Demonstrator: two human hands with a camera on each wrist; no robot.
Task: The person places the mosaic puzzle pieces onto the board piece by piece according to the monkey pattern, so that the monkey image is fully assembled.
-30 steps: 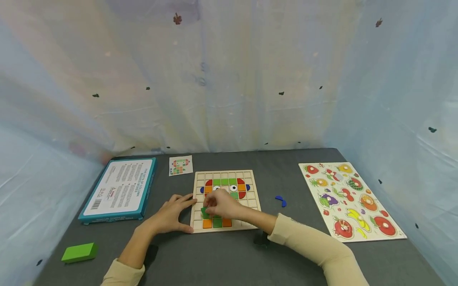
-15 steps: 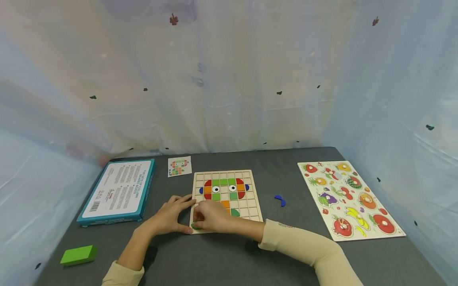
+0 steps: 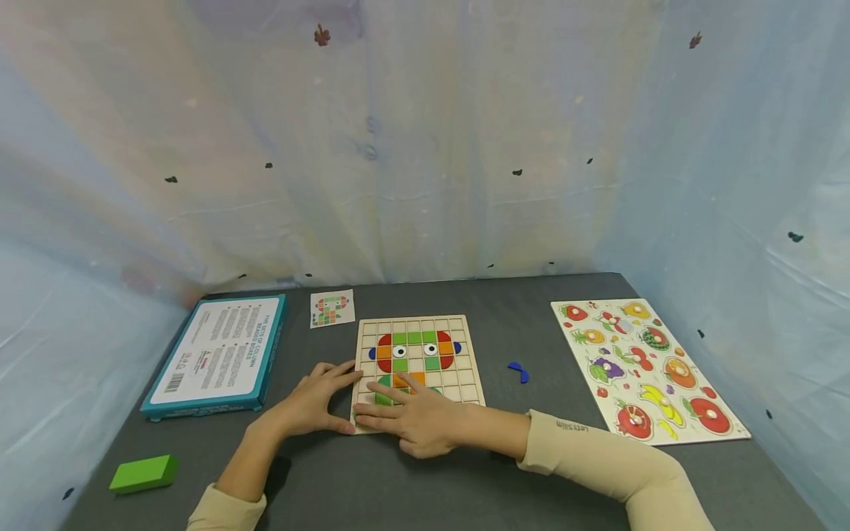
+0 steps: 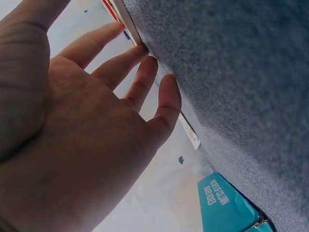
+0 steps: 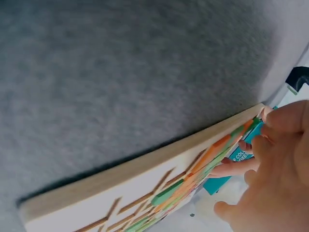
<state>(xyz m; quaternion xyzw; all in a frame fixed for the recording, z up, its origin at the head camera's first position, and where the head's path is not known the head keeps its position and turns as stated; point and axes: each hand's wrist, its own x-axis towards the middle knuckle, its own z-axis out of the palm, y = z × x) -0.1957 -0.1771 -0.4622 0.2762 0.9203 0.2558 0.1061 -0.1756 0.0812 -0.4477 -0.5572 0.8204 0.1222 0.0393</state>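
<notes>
A wooden grid board (image 3: 468, 377) lies on the table, with red, orange, green and blue pieces and two eye tiles (image 3: 400, 352) set in its cells. My left hand (image 3: 311, 402) rests at the board's left side, fingertips on the edge and thumb by the near corner. The left wrist view shows its fingers (image 4: 112, 68) loosely bent against the rim. Over the lower left of the board my right hand (image 3: 425, 422) lies with its fingers spread and straight, covering some pieces. Green pieces (image 3: 384, 396) and orange squares (image 3: 418, 378) show beyond its fingers.
A pattern card (image 3: 333, 308) lies behind the board, and a teal-edged box (image 3: 215, 354) to the left. Near the left front is a green block (image 3: 143, 473). Two blue pieces (image 3: 519, 372) sit right of the board, with a fruit puzzle (image 3: 647, 369) farther right.
My right hand was pinching a green piece and carried it to the board's lower left corner. Now its fingers are straightened, the piece let go. The left hand has stayed put.
</notes>
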